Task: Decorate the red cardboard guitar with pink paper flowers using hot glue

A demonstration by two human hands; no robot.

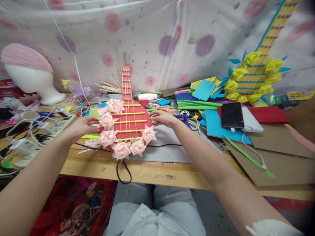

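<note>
2 hands (86,127) (162,118) hold a red guitar (133,126), edged with pink flowers (108,137), at its sides.

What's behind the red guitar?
Behind the red guitar, skewers and the spotted curtain show around its neck. A black cord comes out at both sides of its body. Whatever lies directly behind the body is covered.

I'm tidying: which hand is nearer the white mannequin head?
Left. The left hand is right of the mannequin head, beside the red guitar; the right hand is farther, at the guitar's opposite edge.
</note>
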